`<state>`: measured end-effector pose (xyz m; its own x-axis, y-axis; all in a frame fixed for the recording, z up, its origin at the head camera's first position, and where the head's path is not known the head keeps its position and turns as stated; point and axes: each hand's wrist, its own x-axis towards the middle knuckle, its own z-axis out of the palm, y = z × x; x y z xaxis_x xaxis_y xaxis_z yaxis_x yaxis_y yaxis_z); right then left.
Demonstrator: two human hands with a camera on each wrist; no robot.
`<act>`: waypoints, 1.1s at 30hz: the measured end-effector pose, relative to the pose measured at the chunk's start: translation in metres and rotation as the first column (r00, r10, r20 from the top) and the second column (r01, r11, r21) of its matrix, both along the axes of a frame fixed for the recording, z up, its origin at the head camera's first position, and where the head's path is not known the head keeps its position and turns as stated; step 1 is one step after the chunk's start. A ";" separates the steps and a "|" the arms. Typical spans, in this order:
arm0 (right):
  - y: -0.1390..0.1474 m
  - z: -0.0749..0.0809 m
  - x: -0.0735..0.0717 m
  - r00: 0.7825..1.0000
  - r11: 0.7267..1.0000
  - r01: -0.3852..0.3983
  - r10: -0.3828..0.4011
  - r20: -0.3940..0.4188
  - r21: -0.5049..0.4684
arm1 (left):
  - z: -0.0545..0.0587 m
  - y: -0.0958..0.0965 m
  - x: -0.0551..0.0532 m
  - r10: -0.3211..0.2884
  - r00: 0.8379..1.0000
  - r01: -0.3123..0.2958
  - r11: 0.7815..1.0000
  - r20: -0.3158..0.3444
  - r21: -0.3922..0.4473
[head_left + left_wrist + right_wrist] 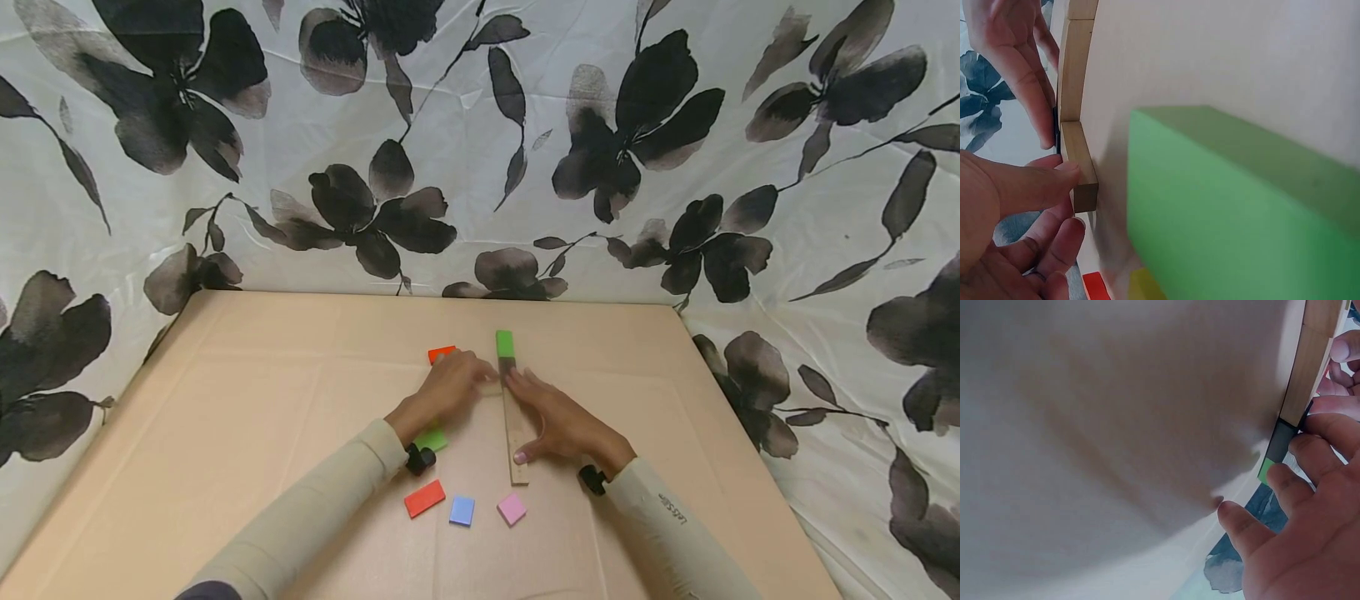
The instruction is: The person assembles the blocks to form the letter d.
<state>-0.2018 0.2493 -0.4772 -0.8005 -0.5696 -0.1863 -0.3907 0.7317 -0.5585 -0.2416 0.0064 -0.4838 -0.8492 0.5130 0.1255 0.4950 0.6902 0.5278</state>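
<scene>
A straight row of wooden blocks (516, 442) runs away from the person, with a dark block (1281, 440) and a green block (505, 343) at its far end. My left hand (453, 385) pinches a plain wooden block (1080, 153) between thumb and fingers. In the left wrist view this block's end meets the row's left side and juts out from it. On the row's other side, my right hand (566, 422) has its fingers extended, fingertips at the dark and green blocks, thumb by the nearer wooden ones.
Nearer the person lie a red block (425, 498), a blue block (462, 511) and a pink block (512, 509). Another green block (432, 439) lies partly under the left wrist. Past the left hand are a second red block (442, 353) and a yellow block (1146, 285). Floral cloth (480, 225) hangs behind the table.
</scene>
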 end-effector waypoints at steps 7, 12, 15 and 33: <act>0.001 -0.001 -0.001 1.000 1.000 0.006 -0.006 0.007 0.004 | 0.002 0.001 0.000 -0.007 1.000 0.007 1.000 0.013 0.003; 0.002 -0.001 -0.001 1.000 1.000 0.001 -0.001 0.004 -0.001 | 0.003 -0.002 -0.007 0.028 1.000 -0.028 1.000 0.002 -0.013; 0.001 -0.001 -0.001 1.000 1.000 0.003 -0.003 0.009 0.001 | 0.006 -0.009 -0.014 0.084 0.996 -0.084 0.996 0.013 -0.009; 0.000 -0.002 0.000 0.999 0.999 0.031 -0.031 0.026 0.011 | -0.004 -0.049 -0.040 0.254 0.966 -0.253 0.967 0.048 -0.028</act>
<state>-0.2019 0.2489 -0.4795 -0.8126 -0.5424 -0.2133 -0.3529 0.7491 -0.5606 -0.2821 -0.0425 -0.4875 -0.9569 0.2818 0.0703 0.2750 0.8012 0.5315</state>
